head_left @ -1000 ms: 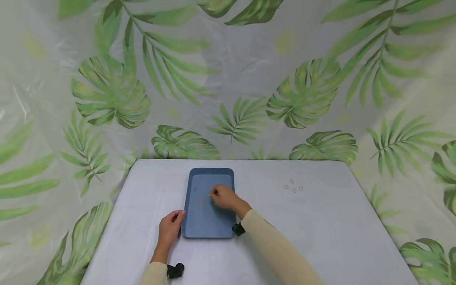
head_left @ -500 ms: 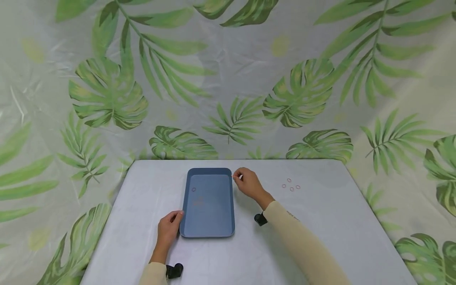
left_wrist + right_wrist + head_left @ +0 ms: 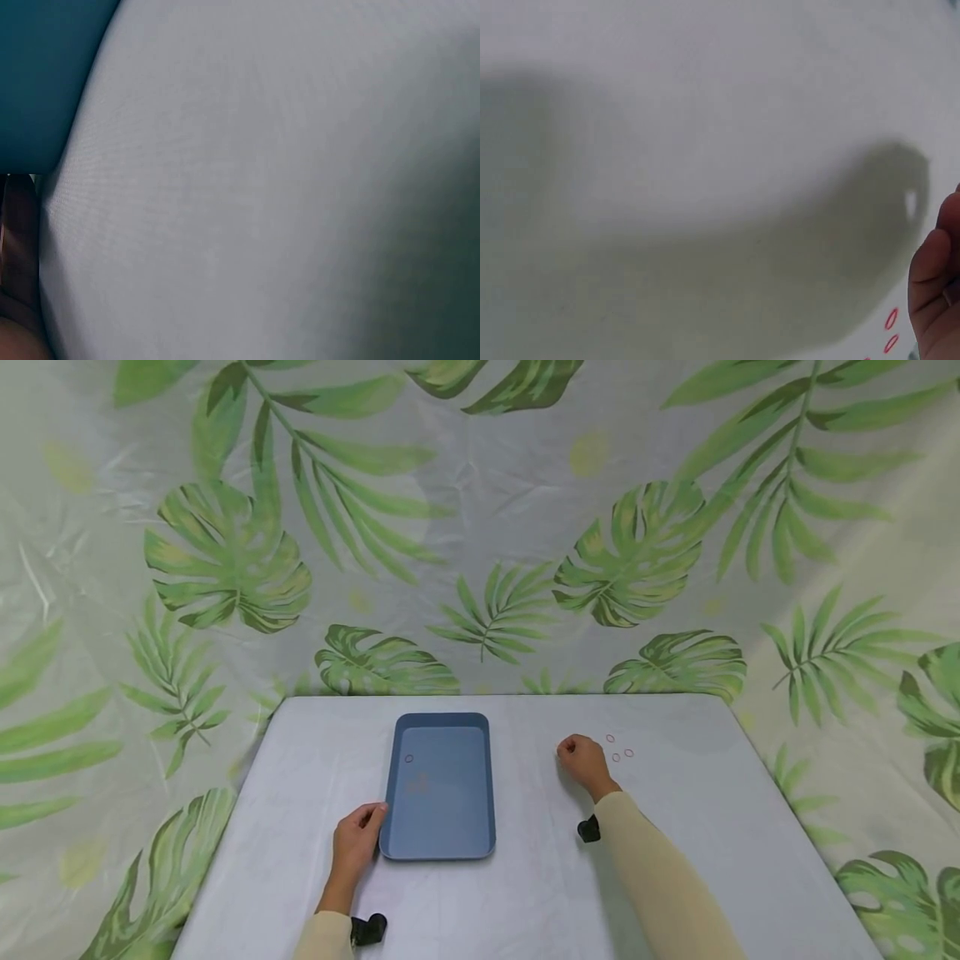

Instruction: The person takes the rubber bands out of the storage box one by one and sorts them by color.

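Observation:
My left hand [image 3: 358,842] touches the left rim of a blue tray [image 3: 442,835], thumb and forefinger at its edge; in the left wrist view only part of that hand [image 3: 19,255] shows beside the tray [image 3: 45,82]. Inside the tray lies a thin dark-red ring [image 3: 408,758], with a faint brownish pattern below it. My right hand [image 3: 587,764] is over the table to the right, thumb and forefinger drawn together; I cannot tell whether they pinch anything. Just right of it are thin red rings [image 3: 616,757], also in the right wrist view as red ovals [image 3: 891,319] near the fingers [image 3: 930,259].
A white cloth covers the table [image 3: 525,877]. Behind it and at both sides hangs a leaf-patterned curtain [image 3: 495,610]. Each wrist carries a black camera, one [image 3: 369,930] at the left and one [image 3: 588,829] at the right.
My right hand has left the tray's middle and moved right, past the tray's edge, to the ring group, where it now covers the leftmost ring. My left hand has stayed at the rim.

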`<action>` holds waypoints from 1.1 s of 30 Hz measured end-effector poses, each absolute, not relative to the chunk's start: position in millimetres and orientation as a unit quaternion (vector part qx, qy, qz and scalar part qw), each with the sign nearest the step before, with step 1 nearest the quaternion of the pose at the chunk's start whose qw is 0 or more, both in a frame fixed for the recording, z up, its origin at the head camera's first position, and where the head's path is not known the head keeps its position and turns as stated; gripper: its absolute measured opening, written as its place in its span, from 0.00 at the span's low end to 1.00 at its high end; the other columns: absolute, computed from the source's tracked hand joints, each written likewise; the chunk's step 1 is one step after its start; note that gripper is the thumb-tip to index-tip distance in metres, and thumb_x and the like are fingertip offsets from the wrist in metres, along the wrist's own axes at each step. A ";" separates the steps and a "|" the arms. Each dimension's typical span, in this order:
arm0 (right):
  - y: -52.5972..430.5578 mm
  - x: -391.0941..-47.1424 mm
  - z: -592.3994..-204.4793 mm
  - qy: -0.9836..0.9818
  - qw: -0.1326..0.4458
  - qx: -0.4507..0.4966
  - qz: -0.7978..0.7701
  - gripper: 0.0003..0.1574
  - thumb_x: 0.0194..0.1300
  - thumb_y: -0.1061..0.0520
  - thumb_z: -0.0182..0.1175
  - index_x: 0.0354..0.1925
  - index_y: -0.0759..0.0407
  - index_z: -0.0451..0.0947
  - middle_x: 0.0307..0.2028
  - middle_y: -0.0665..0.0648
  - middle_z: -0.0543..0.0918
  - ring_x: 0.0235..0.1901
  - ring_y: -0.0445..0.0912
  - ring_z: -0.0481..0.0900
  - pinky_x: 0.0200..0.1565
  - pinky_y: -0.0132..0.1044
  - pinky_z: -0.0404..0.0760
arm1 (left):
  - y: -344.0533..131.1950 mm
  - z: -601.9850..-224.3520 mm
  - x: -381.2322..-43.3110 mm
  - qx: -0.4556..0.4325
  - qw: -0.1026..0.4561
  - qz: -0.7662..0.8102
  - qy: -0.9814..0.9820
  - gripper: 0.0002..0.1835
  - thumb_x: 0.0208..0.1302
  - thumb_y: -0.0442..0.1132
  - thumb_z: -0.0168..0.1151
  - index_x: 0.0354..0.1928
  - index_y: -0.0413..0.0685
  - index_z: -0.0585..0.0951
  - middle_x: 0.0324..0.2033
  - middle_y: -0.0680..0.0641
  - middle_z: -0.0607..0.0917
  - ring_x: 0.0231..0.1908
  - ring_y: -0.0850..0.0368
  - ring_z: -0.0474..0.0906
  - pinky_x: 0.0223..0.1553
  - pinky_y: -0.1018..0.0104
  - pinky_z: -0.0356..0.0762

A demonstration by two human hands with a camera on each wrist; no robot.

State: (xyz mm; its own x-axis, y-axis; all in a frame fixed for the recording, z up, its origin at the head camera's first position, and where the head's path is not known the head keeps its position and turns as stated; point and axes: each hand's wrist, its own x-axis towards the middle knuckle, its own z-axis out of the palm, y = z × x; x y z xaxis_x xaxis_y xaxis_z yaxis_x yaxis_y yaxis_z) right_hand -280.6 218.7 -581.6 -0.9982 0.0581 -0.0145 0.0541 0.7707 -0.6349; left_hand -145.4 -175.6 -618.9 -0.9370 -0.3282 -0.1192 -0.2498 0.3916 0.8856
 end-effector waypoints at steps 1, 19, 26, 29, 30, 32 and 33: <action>220.8 -279.6 -582.5 -0.943 -0.001 -0.034 0.332 0.09 0.66 0.57 0.56 0.33 0.62 0.79 0.33 0.60 0.84 0.31 0.49 0.76 0.36 0.38 0.72 | -175.5 -619.1 -145.3 0.174 0.038 -0.523 -0.833 0.19 0.70 0.51 0.61 0.47 0.42 0.87 0.42 0.42 0.89 0.39 0.60 0.78 0.41 0.69 0.75; 214.3 -270.7 -589.7 -0.959 -0.035 -0.023 0.281 0.10 0.67 0.58 0.55 0.32 0.61 0.79 0.32 0.58 0.82 0.32 0.49 0.75 0.39 0.42 0.74 | -174.4 -617.6 -145.6 0.173 0.036 -0.521 -0.835 0.18 0.70 0.50 0.61 0.47 0.42 0.87 0.44 0.42 0.89 0.41 0.59 0.80 0.42 0.68 0.76; 205.1 -271.6 -594.2 -0.969 -0.032 -0.001 0.244 0.09 0.67 0.57 0.59 0.31 0.60 0.78 0.30 0.56 0.81 0.30 0.47 0.74 0.34 0.40 0.73 | -175.2 -619.1 -145.6 0.174 0.032 -0.522 -0.834 0.19 0.70 0.51 0.60 0.47 0.43 0.86 0.44 0.42 0.89 0.41 0.58 0.80 0.43 0.67 0.76; 201.1 -269.2 -592.0 -0.974 -0.022 0.007 0.226 0.08 0.67 0.59 0.59 0.30 0.60 0.78 0.29 0.56 0.79 0.29 0.47 0.73 0.33 0.40 0.73 | -175.0 -618.6 -145.4 0.177 0.032 -0.522 -0.834 0.19 0.70 0.51 0.60 0.47 0.42 0.86 0.44 0.42 0.89 0.41 0.58 0.80 0.43 0.66 0.76; 199.9 -268.1 -590.8 -0.975 -0.019 0.011 0.221 0.08 0.67 0.60 0.59 0.29 0.60 0.78 0.29 0.56 0.78 0.28 0.47 0.73 0.33 0.40 0.73 | -175.0 -618.6 -145.4 0.177 0.032 -0.520 -0.835 0.19 0.70 0.51 0.60 0.47 0.42 0.86 0.44 0.42 0.89 0.41 0.58 0.80 0.43 0.66 0.76; 198.1 -265.2 -587.8 -0.977 -0.008 0.019 0.213 0.08 0.66 0.61 0.59 0.28 0.61 0.78 0.28 0.56 0.76 0.27 0.48 0.71 0.31 0.39 0.72 | -174.9 -618.7 -145.5 0.176 0.033 -0.521 -0.835 0.19 0.70 0.51 0.60 0.47 0.42 0.86 0.44 0.42 0.89 0.41 0.58 0.80 0.44 0.66 0.76; 197.3 -264.3 -586.6 -0.978 -0.004 0.024 0.209 0.08 0.65 0.61 0.59 0.28 0.61 0.78 0.28 0.56 0.75 0.27 0.48 0.71 0.31 0.39 0.71 | -174.9 -618.8 -145.7 0.177 0.033 -0.521 -0.835 0.19 0.70 0.51 0.60 0.47 0.43 0.87 0.44 0.42 0.89 0.41 0.58 0.80 0.44 0.66 0.77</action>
State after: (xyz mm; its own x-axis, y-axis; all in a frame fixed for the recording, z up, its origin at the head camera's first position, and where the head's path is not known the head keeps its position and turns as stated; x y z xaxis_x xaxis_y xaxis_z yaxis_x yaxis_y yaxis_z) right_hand -264.3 197.3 -586.6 -0.9988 -0.0493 0.0029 -0.0462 0.9117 -0.4083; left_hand -145.7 -174.9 -618.8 -0.9350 -0.3304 -0.1286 -0.2608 0.3952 0.8808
